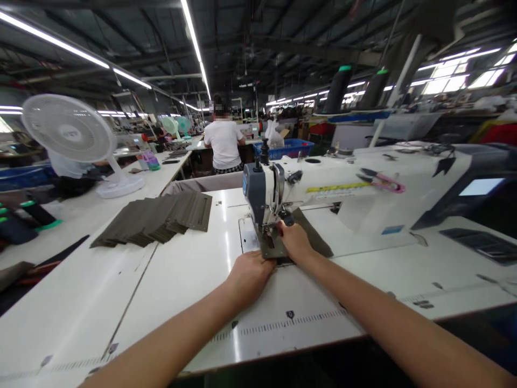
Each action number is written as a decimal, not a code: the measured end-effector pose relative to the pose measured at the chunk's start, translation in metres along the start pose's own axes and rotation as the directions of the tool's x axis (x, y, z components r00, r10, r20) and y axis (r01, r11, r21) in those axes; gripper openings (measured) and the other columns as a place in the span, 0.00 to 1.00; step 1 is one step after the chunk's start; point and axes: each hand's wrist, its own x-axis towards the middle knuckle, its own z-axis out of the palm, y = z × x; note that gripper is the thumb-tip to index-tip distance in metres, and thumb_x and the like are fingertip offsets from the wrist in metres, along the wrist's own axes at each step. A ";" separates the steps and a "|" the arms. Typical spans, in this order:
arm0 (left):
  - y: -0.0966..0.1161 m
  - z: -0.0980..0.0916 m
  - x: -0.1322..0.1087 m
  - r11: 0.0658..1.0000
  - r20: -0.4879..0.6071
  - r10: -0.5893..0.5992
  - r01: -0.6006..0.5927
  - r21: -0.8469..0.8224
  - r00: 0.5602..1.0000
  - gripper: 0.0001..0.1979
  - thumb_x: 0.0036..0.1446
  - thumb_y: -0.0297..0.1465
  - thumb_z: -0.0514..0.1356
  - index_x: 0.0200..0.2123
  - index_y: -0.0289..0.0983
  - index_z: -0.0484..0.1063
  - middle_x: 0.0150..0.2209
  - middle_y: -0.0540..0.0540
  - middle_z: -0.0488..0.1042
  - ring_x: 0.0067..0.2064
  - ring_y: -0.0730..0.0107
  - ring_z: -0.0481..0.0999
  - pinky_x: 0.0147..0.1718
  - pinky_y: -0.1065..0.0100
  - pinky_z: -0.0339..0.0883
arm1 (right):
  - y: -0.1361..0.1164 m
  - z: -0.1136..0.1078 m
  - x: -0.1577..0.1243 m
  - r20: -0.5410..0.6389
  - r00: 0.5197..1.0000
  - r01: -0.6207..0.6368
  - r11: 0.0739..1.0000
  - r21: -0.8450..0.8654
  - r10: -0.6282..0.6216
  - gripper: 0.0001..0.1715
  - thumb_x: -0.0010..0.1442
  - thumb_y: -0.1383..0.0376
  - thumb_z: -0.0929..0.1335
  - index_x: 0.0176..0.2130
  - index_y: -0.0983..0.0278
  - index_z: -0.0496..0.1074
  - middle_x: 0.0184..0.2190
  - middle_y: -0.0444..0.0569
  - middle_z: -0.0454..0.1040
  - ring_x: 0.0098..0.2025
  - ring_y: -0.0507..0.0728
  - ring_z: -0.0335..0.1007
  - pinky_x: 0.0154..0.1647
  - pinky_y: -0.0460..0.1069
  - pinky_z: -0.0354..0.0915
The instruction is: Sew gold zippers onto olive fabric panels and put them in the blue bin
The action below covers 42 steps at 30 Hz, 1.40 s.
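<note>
A dark olive fabric panel [313,234] lies under the presser foot of a white sewing machine [323,180], with its near edge toward me. My left hand [250,277] is at that near edge, fingers together and closed on it; the fingertips are partly hidden. Resting over the panel just right of the needle area, my right hand [298,242] has its fingers bent and closed. A small red spot shows at its fingertips, too small to name. Left of the machine, a fanned stack of similar olive panels [161,215] lies on the white table [194,285].
Pink-handled snips [385,182] and a yellow tape strip [337,188] are on the machine arm. A white fan [70,129] stands at left, near black thread cones [38,213]. Behind the machine are a blue crate [291,148] and a seated person in white [224,143].
</note>
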 end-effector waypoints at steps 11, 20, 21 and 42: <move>-0.007 -0.005 -0.020 0.985 -0.039 -0.117 0.111 -0.133 0.992 0.12 0.58 0.28 0.53 0.45 0.33 0.67 0.48 0.38 0.70 0.49 0.61 0.70 0.48 0.58 0.67 | 0.017 -0.010 -0.079 -0.191 0.810 0.586 0.758 0.288 -0.554 0.14 0.58 0.70 0.62 0.44 0.68 0.70 0.45 0.54 0.72 0.50 0.58 0.64 0.52 0.55 0.60; -0.010 -0.009 -0.008 0.981 -0.017 0.191 -0.190 0.037 0.981 0.15 0.62 0.21 0.44 0.42 0.27 0.68 0.44 0.35 0.73 0.47 0.63 0.73 0.49 0.59 0.67 | 0.021 -0.012 -0.074 -0.162 0.819 0.573 0.765 0.293 -0.551 0.10 0.58 0.70 0.61 0.37 0.68 0.72 0.41 0.52 0.73 0.48 0.59 0.65 0.51 0.55 0.60; -0.010 -0.010 -0.006 0.979 -0.010 0.198 -0.197 0.042 0.980 0.15 0.62 0.22 0.43 0.41 0.27 0.68 0.43 0.35 0.74 0.47 0.63 0.73 0.49 0.59 0.67 | 0.021 -0.012 -0.074 -0.162 0.823 0.567 0.771 0.290 -0.544 0.10 0.58 0.70 0.61 0.36 0.68 0.72 0.41 0.53 0.73 0.48 0.59 0.65 0.51 0.55 0.61; -0.030 -0.001 0.017 0.975 -0.013 0.203 -0.201 0.091 0.979 0.16 0.61 0.21 0.43 0.36 0.28 0.71 0.38 0.37 0.75 0.41 0.64 0.75 0.50 0.52 0.64 | 0.028 -0.005 -0.048 -0.060 0.853 0.506 0.794 0.337 -0.518 0.13 0.57 0.68 0.62 0.41 0.67 0.71 0.48 0.55 0.70 0.54 0.59 0.60 0.58 0.56 0.53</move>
